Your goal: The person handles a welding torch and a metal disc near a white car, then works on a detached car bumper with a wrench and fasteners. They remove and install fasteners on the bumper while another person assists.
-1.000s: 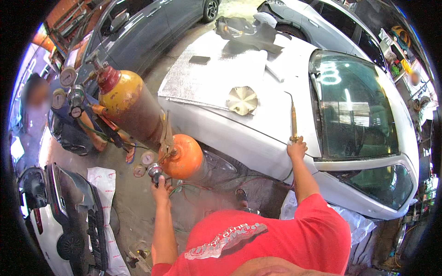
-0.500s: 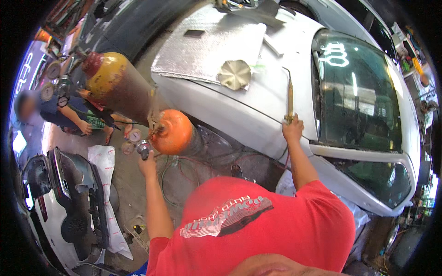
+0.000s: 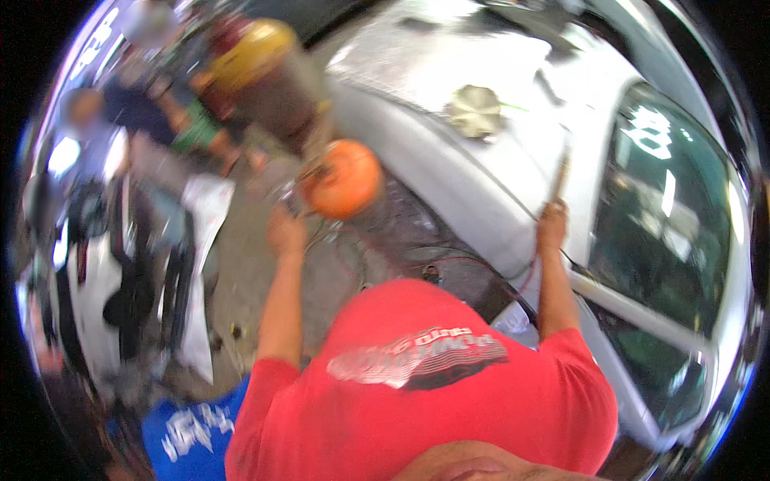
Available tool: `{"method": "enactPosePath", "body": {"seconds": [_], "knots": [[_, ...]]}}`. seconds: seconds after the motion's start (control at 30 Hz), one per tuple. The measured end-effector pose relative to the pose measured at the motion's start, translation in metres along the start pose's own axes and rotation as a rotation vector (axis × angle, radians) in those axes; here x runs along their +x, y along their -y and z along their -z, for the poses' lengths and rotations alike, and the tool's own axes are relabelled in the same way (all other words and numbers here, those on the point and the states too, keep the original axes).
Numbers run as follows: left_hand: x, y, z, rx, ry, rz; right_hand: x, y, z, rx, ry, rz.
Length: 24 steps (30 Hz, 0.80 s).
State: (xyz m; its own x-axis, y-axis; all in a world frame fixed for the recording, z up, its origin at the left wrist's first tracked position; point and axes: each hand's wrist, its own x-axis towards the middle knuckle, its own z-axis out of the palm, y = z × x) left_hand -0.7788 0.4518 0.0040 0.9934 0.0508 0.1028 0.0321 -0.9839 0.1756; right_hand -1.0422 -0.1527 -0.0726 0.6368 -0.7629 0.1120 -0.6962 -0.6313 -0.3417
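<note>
In my right hand [image 3: 552, 224] is a brass-coloured gas torch [image 3: 561, 175], pointing away over the pale car hood [image 3: 561, 104] beside the windshield [image 3: 666, 208]. My left hand [image 3: 286, 232] is closed at the gauge regulator [image 3: 286, 195] on the orange gas cylinder [image 3: 346, 178]; motion blur softens its fingers. Behind the orange cylinder stands a larger, dark cylinder with a yellow top [image 3: 261, 52]. On the hood, a round gold-grey scalloped disc [image 3: 475, 111] rests at the corner of a silvery sheet [image 3: 377, 52].
Hoses [image 3: 449, 260] trail across the floor between me and the fender [image 3: 417, 144]. Removed car body parts [image 3: 96, 297] and a long white sheet [image 3: 207, 204] lie at left. A person [image 3: 132, 112] is beyond them. Blue cloth with white print [image 3: 192, 429] shows lower left.
The whole view has swung, shifting cylinders, car and both hands to the right and upward in the picture. Blue cloth and more of a second person have come into view at left.
</note>
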Motion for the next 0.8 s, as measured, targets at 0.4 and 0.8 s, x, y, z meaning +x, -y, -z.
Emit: {"method": "enactPosePath", "body": {"seconds": [0.4, 0.8], "knots": [[-0.005, 0.001, 0.013, -0.760, 0.212, 0.349, -0.018, 0.014, 0.020, -0.071, -0.050, 0.129], [-0.004, 0.005, 0.013, -1.018, 0.086, 0.390, -0.026, 0.036, 0.033, -0.145, -0.112, 0.143]]}}
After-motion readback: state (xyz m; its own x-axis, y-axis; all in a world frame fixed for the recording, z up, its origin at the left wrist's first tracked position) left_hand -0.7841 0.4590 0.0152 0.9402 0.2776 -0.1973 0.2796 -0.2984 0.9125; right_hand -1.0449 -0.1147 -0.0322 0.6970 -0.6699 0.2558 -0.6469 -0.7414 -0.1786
